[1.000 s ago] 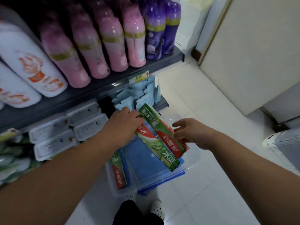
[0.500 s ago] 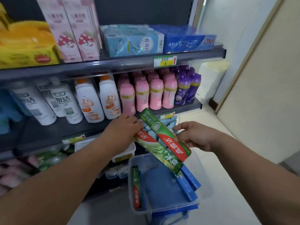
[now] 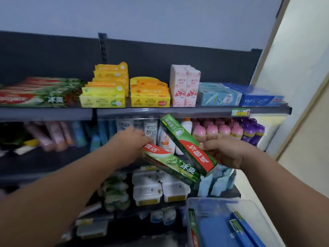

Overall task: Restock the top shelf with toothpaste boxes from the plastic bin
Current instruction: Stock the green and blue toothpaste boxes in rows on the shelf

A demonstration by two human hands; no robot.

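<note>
My left hand (image 3: 130, 142) grips one end of a green and red toothpaste box (image 3: 171, 164) that slants down to the right. My right hand (image 3: 225, 151) holds a second green and red toothpaste box (image 3: 188, 144) by its red end, its green end tilted up toward the top shelf (image 3: 178, 111). Both boxes hang in front of the second shelf, below the top shelf's edge. The clear plastic bin (image 3: 222, 201) sits at the lower right with more toothpaste boxes (image 3: 193, 229) and blue boxes (image 3: 243, 227) inside. A stack of matching green and red toothpaste boxes (image 3: 41, 94) lies at the top shelf's left.
The top shelf also carries yellow boxes (image 3: 103, 97), orange boxes (image 3: 150, 96), pink cartons (image 3: 185, 86) and blue toothpaste boxes (image 3: 240, 97). Pink and purple bottles (image 3: 229, 131) fill the second shelf. White containers (image 3: 160, 189) sit lower. A cream wall panel (image 3: 302, 104) stands right.
My view has swung up from the bin to the top shelf. Both hands have lifted the two toothpaste boxes out of the bin, up to the level of the second shelf.
</note>
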